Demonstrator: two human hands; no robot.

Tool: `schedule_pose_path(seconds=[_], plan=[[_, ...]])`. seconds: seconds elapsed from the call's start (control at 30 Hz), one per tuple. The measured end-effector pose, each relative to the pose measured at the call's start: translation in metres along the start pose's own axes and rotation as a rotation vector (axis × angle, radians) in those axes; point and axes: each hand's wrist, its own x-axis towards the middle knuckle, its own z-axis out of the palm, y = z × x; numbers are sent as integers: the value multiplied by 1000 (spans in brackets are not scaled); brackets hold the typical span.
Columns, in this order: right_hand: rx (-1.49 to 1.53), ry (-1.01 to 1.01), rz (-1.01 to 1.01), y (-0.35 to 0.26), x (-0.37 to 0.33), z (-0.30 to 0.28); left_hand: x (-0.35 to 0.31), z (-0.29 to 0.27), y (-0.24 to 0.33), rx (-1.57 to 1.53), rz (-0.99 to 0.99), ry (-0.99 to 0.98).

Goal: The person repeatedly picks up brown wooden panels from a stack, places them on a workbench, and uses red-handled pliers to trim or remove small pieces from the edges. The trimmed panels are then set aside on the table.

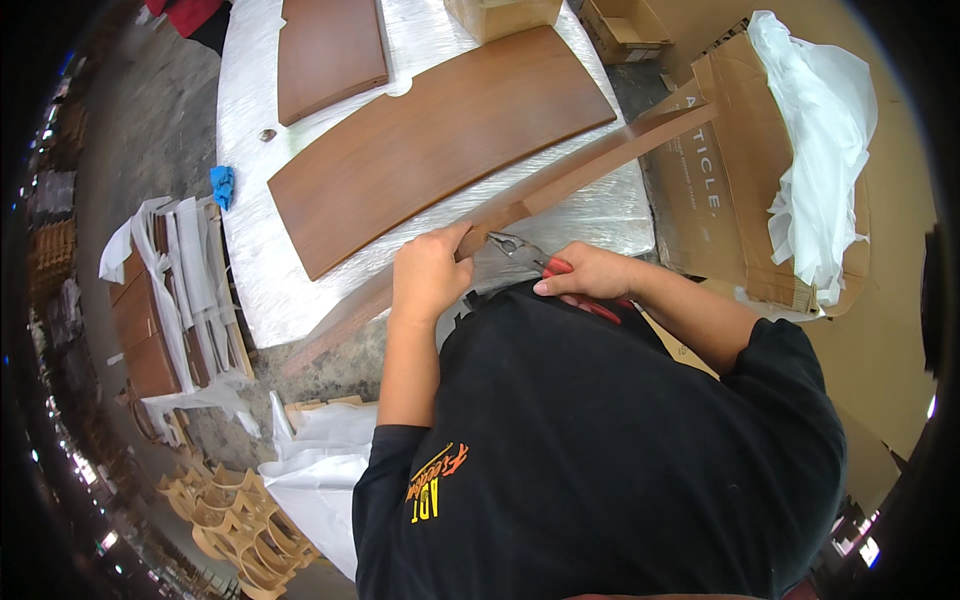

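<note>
My left hand (pixel 432 272) is closed on a long brown wooden board (pixel 590 160), tilted with its narrow edge toward me. Part of this board is smeared by motion. In my right hand (pixel 585 272) is a pair of pliers (pixel 522 254) with red handles. Their metal jaws point left, close to my left fingertips and the board's edge; whether they touch it I cannot tell. Just beyond lies a wide, curved brown wooden panel (pixel 440 145), flat on a table (pixel 245 260) covered in shiny wrap.
A second brown panel (pixel 330 60) lies farther back, beside a small metal piece (pixel 267 135). Blue crumpled material (pixel 222 187) hangs at the left edge. On the right stands a cardboard box (pixel 715 180) with white wrapping (pixel 815 150). Wrapped panels (pixel 145 330) and curved wooden parts (pixel 240 520) are at left.
</note>
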Motion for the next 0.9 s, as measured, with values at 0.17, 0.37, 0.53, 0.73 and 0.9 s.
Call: schedule_pose_path(seconds=[0.17,0.37,0.53,0.73,0.9], plan=[[133,-19,-30,37,4,-3,5,7,8,-57,-1,25],[410,-282,46,29,5,-28,8,11,13,-52,-22,30],[-50,6,10,19,-9,-26,11,15,12,-40,21,71],[-509,234,-194,19,-12,-7,5,19,9,-42,9,54],[-524,141,11,-2,-20,-3,-7,22,11,-41,-13,81]])
